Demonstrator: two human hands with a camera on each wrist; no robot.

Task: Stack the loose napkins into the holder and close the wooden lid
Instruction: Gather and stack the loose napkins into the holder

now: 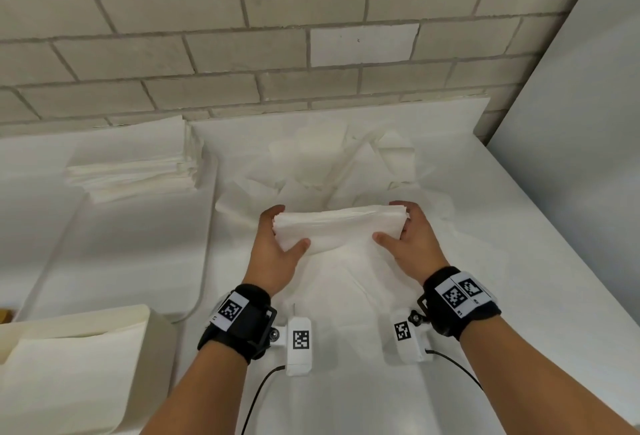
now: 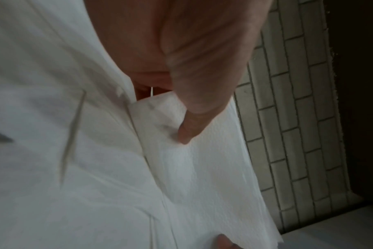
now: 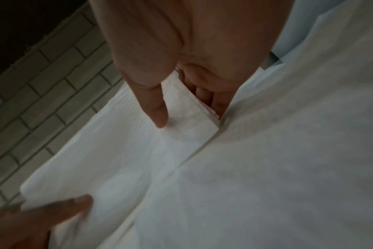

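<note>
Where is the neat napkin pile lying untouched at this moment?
In the head view, the neat napkin pile lies far left by the brick wall, beyond the left hand.

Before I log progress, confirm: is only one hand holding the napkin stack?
No: the left hand and right hand each grip an end of the napkin stack, thumbs on top.

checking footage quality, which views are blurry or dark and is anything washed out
Head view: bright and overexposed, so the napkins blend into the white table; wall lines bend from the wide lens. Left wrist view: dim, smeared on its left side. Right wrist view: dim and soft, dark upper left corner.
</note>
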